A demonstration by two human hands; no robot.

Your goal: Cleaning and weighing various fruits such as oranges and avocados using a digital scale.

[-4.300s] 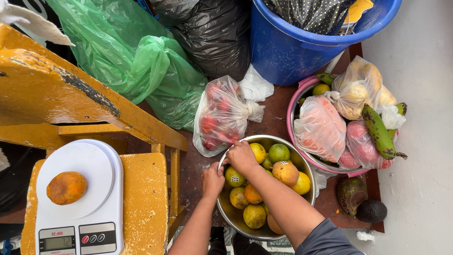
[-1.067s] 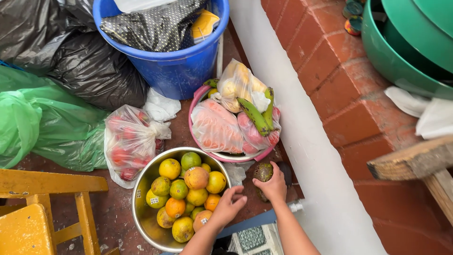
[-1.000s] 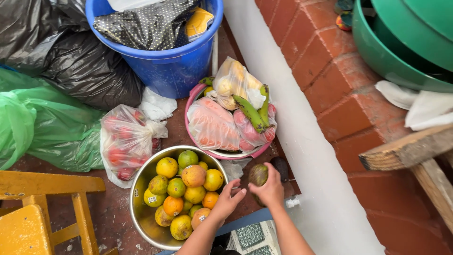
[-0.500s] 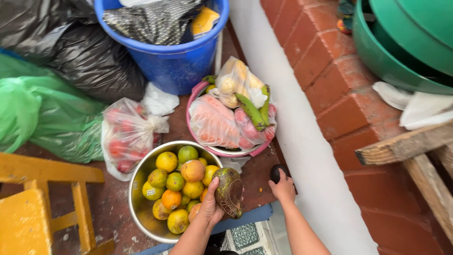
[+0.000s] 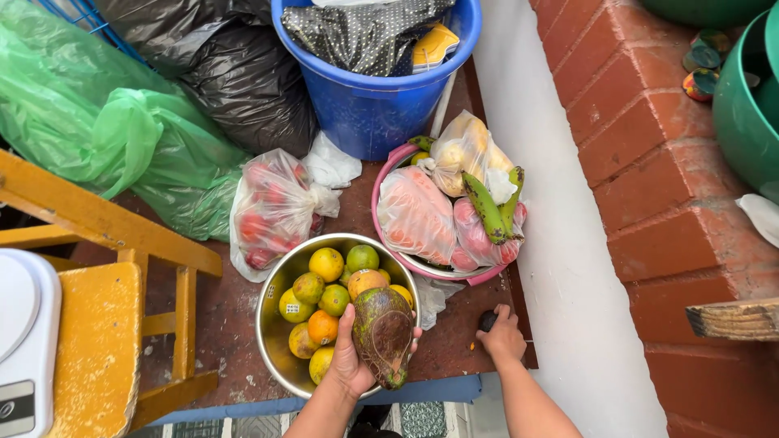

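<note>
My left hand (image 5: 350,362) holds a large green-brown avocado (image 5: 382,333) upright over the near rim of a steel bowl (image 5: 274,341) filled with several yellow, green and orange citrus fruits (image 5: 325,264). My right hand (image 5: 503,339) rests on the dark red floor to the right of the bowl, closed over a small dark avocado (image 5: 487,321) that shows only at its top. Just beyond both hands stands a pink basin (image 5: 389,162) with bagged fruit and green bananas (image 5: 484,207).
A clear bag of red fruit (image 5: 272,211) lies left of the basin. Behind stand a blue bucket (image 5: 373,105), black bags (image 5: 243,77) and green bags (image 5: 105,130). A yellow wooden stool (image 5: 97,341) with a white scale (image 5: 24,332) is at left; a white curb (image 5: 560,243) and brick wall (image 5: 657,178) at right.
The view has swung left, bringing the stool and scale back in. My left hand has lifted the large avocado a little closer over the bowl. My right hand stays on the small dark avocado.
</note>
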